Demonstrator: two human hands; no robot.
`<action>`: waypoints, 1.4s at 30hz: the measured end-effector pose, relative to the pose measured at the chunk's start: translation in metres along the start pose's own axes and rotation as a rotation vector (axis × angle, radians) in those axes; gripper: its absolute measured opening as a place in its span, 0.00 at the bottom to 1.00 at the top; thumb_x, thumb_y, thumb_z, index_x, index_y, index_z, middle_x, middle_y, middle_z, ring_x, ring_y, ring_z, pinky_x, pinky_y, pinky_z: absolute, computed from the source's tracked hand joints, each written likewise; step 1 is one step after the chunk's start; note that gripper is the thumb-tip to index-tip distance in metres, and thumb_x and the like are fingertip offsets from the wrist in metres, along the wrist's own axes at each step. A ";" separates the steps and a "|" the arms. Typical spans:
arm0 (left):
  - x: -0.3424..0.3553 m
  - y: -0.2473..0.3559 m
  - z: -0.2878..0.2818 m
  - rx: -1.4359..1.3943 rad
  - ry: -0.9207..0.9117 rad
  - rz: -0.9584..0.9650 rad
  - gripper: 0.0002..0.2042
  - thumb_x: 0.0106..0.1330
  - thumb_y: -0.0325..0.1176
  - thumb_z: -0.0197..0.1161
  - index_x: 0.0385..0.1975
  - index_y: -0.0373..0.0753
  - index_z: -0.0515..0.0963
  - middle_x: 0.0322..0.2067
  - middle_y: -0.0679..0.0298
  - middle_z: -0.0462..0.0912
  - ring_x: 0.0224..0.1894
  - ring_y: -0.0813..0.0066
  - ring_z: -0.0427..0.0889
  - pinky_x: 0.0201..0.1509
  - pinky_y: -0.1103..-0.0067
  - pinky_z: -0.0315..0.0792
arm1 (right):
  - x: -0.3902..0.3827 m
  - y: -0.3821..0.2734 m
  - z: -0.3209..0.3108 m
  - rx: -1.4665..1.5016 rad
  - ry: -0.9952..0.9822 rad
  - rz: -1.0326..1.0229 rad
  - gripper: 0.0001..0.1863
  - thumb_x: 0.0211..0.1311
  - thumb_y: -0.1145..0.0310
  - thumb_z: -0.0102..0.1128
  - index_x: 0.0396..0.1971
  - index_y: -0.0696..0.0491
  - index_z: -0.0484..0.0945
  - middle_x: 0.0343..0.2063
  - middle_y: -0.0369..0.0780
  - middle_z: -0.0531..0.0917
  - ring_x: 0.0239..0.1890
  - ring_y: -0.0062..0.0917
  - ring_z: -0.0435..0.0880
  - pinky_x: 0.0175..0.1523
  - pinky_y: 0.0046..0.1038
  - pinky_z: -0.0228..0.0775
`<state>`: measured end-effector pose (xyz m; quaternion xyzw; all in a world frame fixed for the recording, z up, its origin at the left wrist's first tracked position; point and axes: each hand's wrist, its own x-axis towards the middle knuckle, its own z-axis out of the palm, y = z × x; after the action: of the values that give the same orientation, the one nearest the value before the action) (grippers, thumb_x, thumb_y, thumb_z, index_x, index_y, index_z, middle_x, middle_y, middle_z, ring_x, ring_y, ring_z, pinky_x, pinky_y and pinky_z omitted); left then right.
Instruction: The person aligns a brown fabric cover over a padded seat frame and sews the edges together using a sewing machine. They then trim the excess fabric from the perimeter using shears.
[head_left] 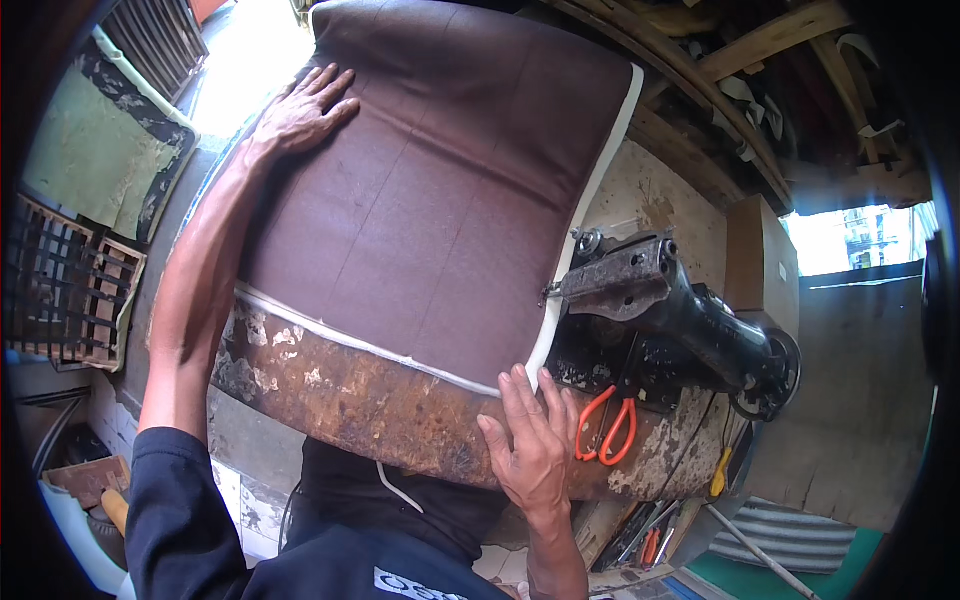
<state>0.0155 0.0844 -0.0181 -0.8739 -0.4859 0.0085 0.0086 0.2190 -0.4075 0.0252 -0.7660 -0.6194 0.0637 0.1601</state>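
Observation:
A large brown upholstery cover [440, 190] with white piping along its edges lies spread over a worn, rusty sewing table [390, 410]. My left hand [305, 110] rests flat on its far left corner, fingers spread. My right hand [530, 440] presses flat on the table edge at the cover's near right corner, touching the white piping. A black sewing machine [680, 310] stands at the right, its head meeting the cover's right edge. Neither hand grips anything.
Orange-handled scissors [607, 425] lie on the table just right of my right hand. A green patterned cushion [100, 150] and a wooden crate [70, 285] stand at the left. Wooden beams run overhead at the top right. Tools lie below the table at the lower right.

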 end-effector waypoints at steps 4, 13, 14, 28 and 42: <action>0.011 0.004 0.002 0.030 0.028 -0.001 0.39 0.80 0.68 0.35 0.82 0.51 0.54 0.83 0.60 0.51 0.85 0.63 0.47 0.87 0.65 0.42 | 0.011 0.002 -0.003 -0.039 0.005 -0.001 0.27 0.69 0.53 0.69 0.65 0.47 0.82 0.67 0.34 0.81 0.71 0.38 0.73 0.75 0.48 0.58; 0.036 0.006 0.007 0.057 0.053 0.004 0.39 0.80 0.68 0.35 0.82 0.51 0.54 0.83 0.59 0.51 0.85 0.62 0.47 0.86 0.63 0.42 | 0.031 0.009 -0.001 -0.063 0.064 0.028 0.25 0.64 0.59 0.73 0.61 0.47 0.85 0.63 0.32 0.85 0.61 0.34 0.77 0.69 0.41 0.63; 0.040 0.007 0.007 0.042 0.054 0.004 0.38 0.80 0.68 0.35 0.82 0.51 0.55 0.83 0.59 0.51 0.85 0.61 0.47 0.86 0.62 0.42 | 0.033 0.009 -0.001 -0.076 0.070 0.045 0.24 0.64 0.59 0.73 0.61 0.47 0.86 0.63 0.32 0.85 0.59 0.33 0.77 0.68 0.39 0.64; 0.083 0.009 0.012 -0.001 0.073 -0.032 0.39 0.79 0.69 0.34 0.82 0.53 0.55 0.83 0.60 0.52 0.85 0.61 0.47 0.87 0.62 0.41 | 0.049 0.022 0.009 -0.076 0.159 0.085 0.23 0.64 0.61 0.73 0.59 0.48 0.87 0.61 0.33 0.87 0.46 0.29 0.75 0.61 0.33 0.66; 0.093 -0.002 0.018 -0.019 0.158 0.007 0.34 0.81 0.61 0.39 0.80 0.50 0.60 0.81 0.58 0.57 0.83 0.60 0.52 0.86 0.60 0.46 | 0.056 0.023 -0.003 0.396 0.413 0.373 0.14 0.71 0.74 0.63 0.53 0.60 0.85 0.41 0.45 0.90 0.40 0.30 0.88 0.48 0.32 0.81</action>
<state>0.0627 0.1647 -0.0370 -0.8735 -0.4809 -0.0650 0.0385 0.2542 -0.3584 0.0264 -0.8169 -0.3988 0.0545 0.4131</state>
